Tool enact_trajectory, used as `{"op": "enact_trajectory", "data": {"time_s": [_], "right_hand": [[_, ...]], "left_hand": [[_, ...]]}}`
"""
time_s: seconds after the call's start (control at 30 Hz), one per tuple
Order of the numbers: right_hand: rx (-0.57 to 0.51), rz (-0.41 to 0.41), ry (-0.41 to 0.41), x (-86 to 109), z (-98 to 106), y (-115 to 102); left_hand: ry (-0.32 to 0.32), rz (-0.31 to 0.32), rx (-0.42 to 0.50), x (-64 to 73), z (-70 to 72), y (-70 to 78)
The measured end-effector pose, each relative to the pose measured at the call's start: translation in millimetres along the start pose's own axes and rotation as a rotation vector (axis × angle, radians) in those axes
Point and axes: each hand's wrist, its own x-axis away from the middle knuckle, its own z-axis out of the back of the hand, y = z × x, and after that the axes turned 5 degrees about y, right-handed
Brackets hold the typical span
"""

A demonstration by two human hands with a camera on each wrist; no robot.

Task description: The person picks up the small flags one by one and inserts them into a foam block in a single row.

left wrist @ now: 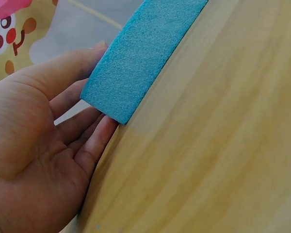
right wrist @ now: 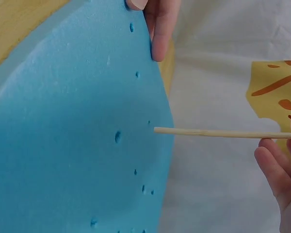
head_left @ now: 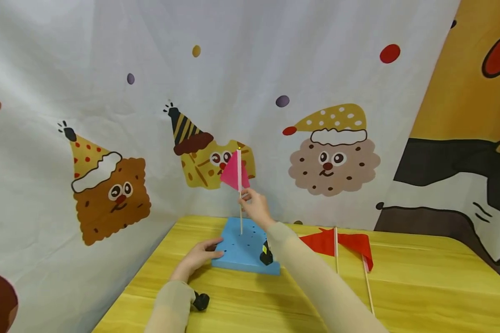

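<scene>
Pinching the pink flag by its stick, right fingers (left fingers spread against the blue block)

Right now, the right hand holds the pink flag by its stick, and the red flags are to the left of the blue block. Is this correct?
No: the head view shows the red flags to the right of the blue block. The right hand does hold the pink flag by its stick.

Yellow wood-grain table; white fabric backdrop behind it, printed with brown square biscuit and beige round biscuit.
</scene>
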Motion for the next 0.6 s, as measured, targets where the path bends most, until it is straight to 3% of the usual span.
{"op": "enact_trajectory", "data": {"time_s": [0.23,0.6], "right_hand": [[-0.010,0.000,0.004,1.5,-6.3,0.9],[-0.027,-0.001,-0.015,2.8,-10.5,6.4]], "left_hand": [[-0.001,0.033,0.007,-0.5,0.4,-0.4],[0.001,0.024,0.014,-0.6,0.0,-0.6]]}}
